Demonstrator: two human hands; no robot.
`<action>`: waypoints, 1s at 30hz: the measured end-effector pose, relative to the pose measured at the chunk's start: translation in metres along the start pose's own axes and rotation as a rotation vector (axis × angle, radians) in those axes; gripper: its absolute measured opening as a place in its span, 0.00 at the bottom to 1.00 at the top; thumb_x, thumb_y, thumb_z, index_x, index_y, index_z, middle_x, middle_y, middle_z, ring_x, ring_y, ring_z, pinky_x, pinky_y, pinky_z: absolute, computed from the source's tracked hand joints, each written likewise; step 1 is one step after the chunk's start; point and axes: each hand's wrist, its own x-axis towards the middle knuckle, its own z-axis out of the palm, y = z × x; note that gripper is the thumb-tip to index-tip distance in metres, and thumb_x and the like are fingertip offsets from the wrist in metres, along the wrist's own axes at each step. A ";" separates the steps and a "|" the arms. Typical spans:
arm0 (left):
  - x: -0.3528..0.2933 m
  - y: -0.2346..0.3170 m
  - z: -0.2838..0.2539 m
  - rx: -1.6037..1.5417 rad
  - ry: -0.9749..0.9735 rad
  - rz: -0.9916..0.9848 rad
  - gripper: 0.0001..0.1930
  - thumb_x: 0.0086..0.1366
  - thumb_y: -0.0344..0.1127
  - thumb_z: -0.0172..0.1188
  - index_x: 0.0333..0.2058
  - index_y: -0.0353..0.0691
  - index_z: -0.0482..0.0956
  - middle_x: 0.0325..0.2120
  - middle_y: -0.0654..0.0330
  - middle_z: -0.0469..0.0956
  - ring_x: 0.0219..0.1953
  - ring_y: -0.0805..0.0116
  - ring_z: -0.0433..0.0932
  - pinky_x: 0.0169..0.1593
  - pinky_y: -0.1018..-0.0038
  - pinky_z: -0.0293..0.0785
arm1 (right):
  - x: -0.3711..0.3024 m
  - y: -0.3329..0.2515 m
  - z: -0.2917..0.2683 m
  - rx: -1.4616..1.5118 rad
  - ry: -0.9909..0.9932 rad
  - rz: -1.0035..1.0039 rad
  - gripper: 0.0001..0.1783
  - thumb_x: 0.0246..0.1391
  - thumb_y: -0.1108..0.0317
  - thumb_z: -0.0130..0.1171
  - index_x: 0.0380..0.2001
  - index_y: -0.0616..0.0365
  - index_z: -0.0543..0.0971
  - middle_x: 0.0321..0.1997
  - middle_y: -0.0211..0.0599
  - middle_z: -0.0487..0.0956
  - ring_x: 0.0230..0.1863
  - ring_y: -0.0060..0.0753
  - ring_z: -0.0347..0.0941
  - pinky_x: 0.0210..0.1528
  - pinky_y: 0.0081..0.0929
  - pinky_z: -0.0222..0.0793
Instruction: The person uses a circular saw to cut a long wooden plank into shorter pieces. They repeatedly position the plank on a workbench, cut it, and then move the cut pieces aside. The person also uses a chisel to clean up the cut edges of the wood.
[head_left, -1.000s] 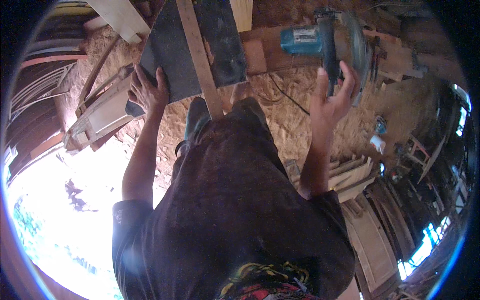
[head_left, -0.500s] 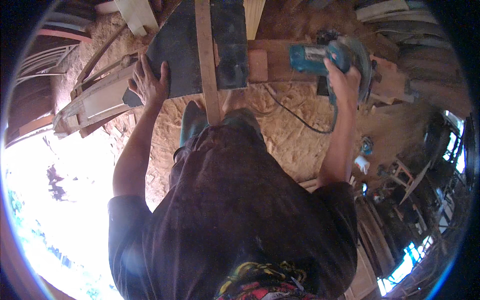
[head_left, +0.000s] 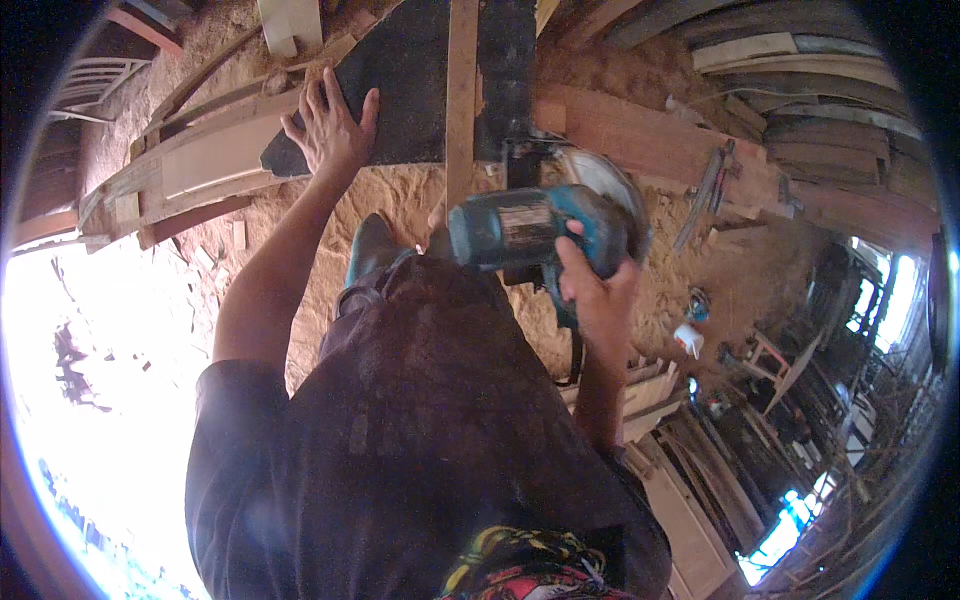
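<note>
My right hand [head_left: 598, 290] grips the handle of a teal circular saw [head_left: 505, 228], its round blade guard toward the right. The saw is in front of my body, by the near right corner of a dark board [head_left: 405, 85]. Whether its blade touches the board cannot be made out. My left hand [head_left: 335, 125] lies on the board's left part with the fingers spread. A narrow wooden strip [head_left: 461, 100] runs lengthwise over the board toward me. Under the board are wooden beams [head_left: 225, 160].
Stacked planks [head_left: 830, 130] fill the far right. A reddish beam [head_left: 650, 130] reaches right from the board, with a pair of dark metal tools [head_left: 712, 190] on it. Sawdust [head_left: 400, 195] covers the ground. A white container [head_left: 689, 339] lies at the right.
The circular saw has come left and nearer to me in my right hand, from over the reddish beam to the board's near right corner. My left hand remains on the board.
</note>
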 end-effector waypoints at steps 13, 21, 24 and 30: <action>-0.003 -0.002 0.004 0.013 -0.022 -0.027 0.46 0.73 0.71 0.42 0.74 0.39 0.54 0.70 0.44 0.60 0.75 0.49 0.53 0.70 0.29 0.40 | -0.001 0.005 0.061 0.032 -0.203 -0.001 0.15 0.59 0.74 0.68 0.48 0.61 0.78 0.23 0.23 0.72 0.19 0.16 0.64 0.22 0.21 0.59; -0.003 -0.001 -0.001 0.003 -0.018 -0.018 0.46 0.73 0.70 0.41 0.74 0.38 0.53 0.70 0.43 0.58 0.75 0.48 0.53 0.70 0.28 0.40 | 0.009 0.002 0.066 0.095 -0.240 0.058 0.11 0.57 0.75 0.69 0.36 0.55 0.74 0.21 0.24 0.71 0.19 0.17 0.65 0.22 0.21 0.59; -0.006 0.000 0.000 0.039 -0.057 -0.014 0.46 0.73 0.70 0.42 0.74 0.38 0.54 0.70 0.43 0.58 0.74 0.47 0.53 0.70 0.27 0.40 | 0.014 0.000 0.067 0.100 -0.241 0.077 0.11 0.57 0.75 0.69 0.36 0.55 0.74 0.21 0.24 0.71 0.19 0.18 0.64 0.22 0.22 0.58; -0.004 0.001 0.002 0.000 -0.021 -0.010 0.45 0.73 0.69 0.43 0.74 0.37 0.53 0.69 0.41 0.59 0.74 0.45 0.54 0.69 0.26 0.40 | 0.023 -0.004 0.066 0.124 -0.288 0.066 0.12 0.56 0.76 0.69 0.36 0.55 0.74 0.21 0.24 0.71 0.19 0.19 0.64 0.22 0.22 0.58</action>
